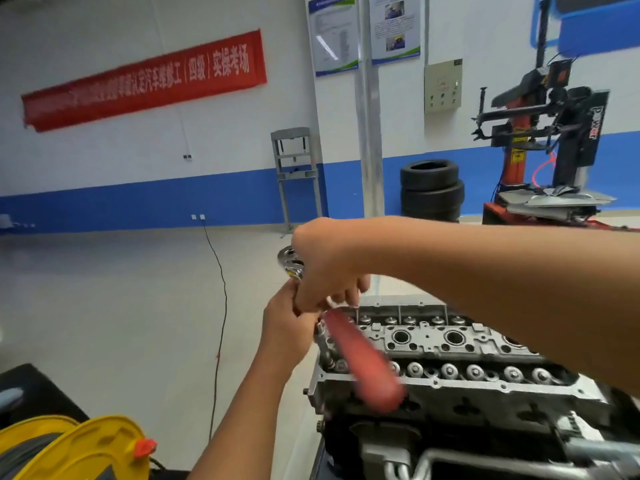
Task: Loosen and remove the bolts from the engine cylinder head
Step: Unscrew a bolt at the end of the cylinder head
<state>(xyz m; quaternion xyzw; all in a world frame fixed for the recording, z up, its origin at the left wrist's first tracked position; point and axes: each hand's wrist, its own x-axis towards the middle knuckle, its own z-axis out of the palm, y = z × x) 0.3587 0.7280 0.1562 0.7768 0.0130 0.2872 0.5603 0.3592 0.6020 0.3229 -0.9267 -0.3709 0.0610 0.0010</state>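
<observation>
The grey engine cylinder head [450,344] lies at the lower right, with rows of valve springs and round bores on top. A ratchet wrench with a blurred red handle [363,362] stands at its left end, handle pointing towards me. My right hand [325,268] reaches across from the right, its curled fingers pinching the wrench's head end. My left hand [287,323] comes up from below and grips the same end from the left. The socket and bolt are hidden under my fingers. A shiny chrome piece [291,261] shows just behind my hands.
A yellow cable reel [86,448] sits at the bottom left, and a black cable [221,306] runs across the pale floor. Stacked tyres [431,188], a tyre changer [554,133] and a grey press frame [298,168] stand along the far wall.
</observation>
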